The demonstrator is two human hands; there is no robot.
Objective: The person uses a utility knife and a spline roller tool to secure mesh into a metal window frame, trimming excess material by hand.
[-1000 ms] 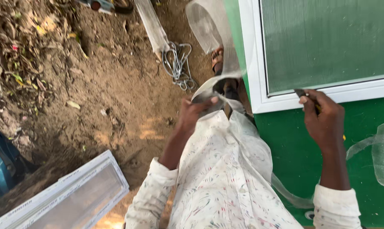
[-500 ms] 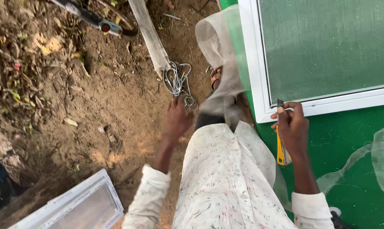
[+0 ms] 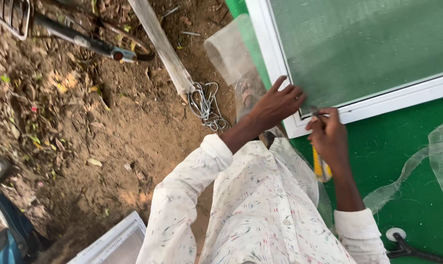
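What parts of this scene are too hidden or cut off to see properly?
- Head view: the yellow-handled tool, its tip hidden by the right hand.
- Head view: the white frame, cut off by the top and right edges.
- Head view: the frame corner, covered by the left hand.

head cam — looks steeply down from close above | takes in white window frame point(image 3: 290, 78) and dirt ground point(image 3: 84, 137)

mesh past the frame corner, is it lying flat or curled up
Curled up: the loose mesh stands in a roll off the white frame corner, beside the left hand.
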